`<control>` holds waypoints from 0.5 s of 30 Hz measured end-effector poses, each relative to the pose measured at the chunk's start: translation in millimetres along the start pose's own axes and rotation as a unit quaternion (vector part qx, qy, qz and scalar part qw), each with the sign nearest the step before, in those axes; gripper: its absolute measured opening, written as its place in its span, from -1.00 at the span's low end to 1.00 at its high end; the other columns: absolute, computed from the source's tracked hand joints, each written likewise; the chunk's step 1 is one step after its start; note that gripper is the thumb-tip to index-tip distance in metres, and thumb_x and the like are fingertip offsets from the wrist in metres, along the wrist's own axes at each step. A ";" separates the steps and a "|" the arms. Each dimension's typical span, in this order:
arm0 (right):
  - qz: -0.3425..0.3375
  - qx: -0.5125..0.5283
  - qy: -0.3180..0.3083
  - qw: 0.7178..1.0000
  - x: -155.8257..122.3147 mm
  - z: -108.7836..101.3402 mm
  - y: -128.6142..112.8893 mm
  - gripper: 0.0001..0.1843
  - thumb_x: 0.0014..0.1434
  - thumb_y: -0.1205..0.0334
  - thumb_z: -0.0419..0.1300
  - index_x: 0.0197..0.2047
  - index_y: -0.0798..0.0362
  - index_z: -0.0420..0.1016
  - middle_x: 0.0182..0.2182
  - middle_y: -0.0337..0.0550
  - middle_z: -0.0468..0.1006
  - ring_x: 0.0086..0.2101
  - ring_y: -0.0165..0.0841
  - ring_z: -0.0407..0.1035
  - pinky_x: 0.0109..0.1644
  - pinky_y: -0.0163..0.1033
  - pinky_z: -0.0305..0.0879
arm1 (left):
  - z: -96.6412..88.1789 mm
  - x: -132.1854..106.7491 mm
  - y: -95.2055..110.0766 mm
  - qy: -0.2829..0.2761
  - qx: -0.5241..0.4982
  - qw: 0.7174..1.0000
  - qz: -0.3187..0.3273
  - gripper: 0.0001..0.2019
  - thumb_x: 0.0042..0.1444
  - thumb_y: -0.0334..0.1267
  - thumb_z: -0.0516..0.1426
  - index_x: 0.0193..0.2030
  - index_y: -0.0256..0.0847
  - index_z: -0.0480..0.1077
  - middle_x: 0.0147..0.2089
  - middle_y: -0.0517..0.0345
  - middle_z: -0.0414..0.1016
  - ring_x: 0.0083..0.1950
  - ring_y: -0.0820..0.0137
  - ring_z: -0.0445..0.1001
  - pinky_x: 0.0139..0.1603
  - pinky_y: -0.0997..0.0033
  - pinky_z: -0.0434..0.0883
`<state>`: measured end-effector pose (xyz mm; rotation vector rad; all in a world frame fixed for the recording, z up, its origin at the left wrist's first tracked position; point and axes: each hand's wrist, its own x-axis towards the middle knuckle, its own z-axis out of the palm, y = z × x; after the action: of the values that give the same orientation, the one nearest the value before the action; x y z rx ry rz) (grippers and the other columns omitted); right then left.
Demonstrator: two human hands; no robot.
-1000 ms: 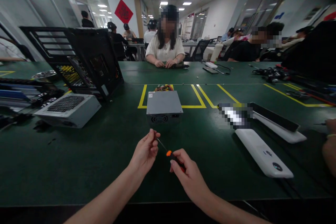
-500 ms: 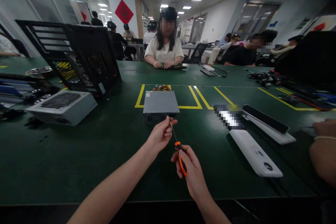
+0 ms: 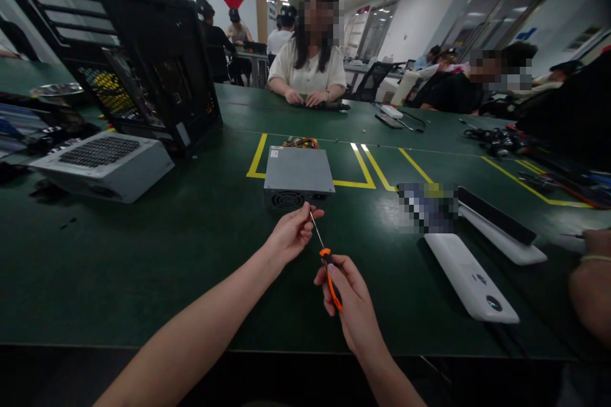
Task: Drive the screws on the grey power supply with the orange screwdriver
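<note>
A screwdriver (image 3: 326,257) with an orange and black handle is gripped in my right hand (image 3: 352,296), its thin shaft slanting up and to the left. At the shaft's tip, my left hand (image 3: 292,233) has its thumb and fingers pinched together; whatever lies between them is too small to make out. Just beyond my left fingers sits a grey computer power supply (image 3: 300,166), its fan grille facing me and a bundle of coloured wires behind it. My left fingertips are close in front of its lower edge; contact cannot be told.
A second power supply (image 3: 102,162) lies at left, before an upright black computer case (image 3: 162,70). Two white devices (image 3: 470,273) lie on the green table at right. A neighbour's hand (image 3: 596,243) is at the right edge. Another person (image 3: 308,70) sits opposite.
The view has tilted down and shifted slightly, so the surroundings sit higher in the picture. Both hands keep the same hold, with the screwdriver tip still at my left fingers.
</note>
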<state>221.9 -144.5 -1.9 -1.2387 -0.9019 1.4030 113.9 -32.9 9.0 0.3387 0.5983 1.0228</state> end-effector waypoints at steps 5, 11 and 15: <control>-0.003 -0.003 0.000 1.000 0.1 -0.6 1.1 -0.75 0.13 0.02 0.07 -0.24 0.03 0.26 -0.50 -0.29 0.39 -0.65 -0.58 0.09 -0.70 -0.48 0.00 | -0.8 1.8 1.2 0.005 0.000 1.000 0.002 -0.84 0.15 -0.33 0.03 -0.40 -0.37 0.32 -0.39 0.07 0.45 -0.68 0.76 0.19 -0.76 0.84 0.16; 0.001 0.000 0.006 1.000 -0.8 -1.8 0.9 -0.75 0.12 0.02 0.07 -0.24 0.02 0.26 -0.52 -0.31 0.38 -0.67 -0.59 0.06 -0.72 -0.48 -0.02 | -2.0 2.7 2.4 0.000 0.021 1.000 0.005 -0.83 0.16 -0.33 0.02 -0.42 -0.36 0.31 -0.41 0.08 0.46 -0.69 0.75 0.19 -0.76 0.83 0.13; 0.006 0.009 0.012 1.000 -0.6 -0.1 -0.7 -0.74 0.11 0.01 0.08 -0.24 0.02 0.26 -0.52 -0.30 0.38 -0.67 -0.58 0.07 -0.72 -0.48 -0.03 | -7.0 6.0 1.4 -0.032 0.087 0.995 0.042 -0.81 0.13 -0.27 0.07 -0.43 -0.35 0.33 -0.44 0.10 0.47 -0.68 0.73 0.20 -0.76 0.80 0.08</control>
<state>222.1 -145.0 -1.1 -1.2469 -0.8650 1.4012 111.0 -27.0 2.4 0.5522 0.6211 1.0397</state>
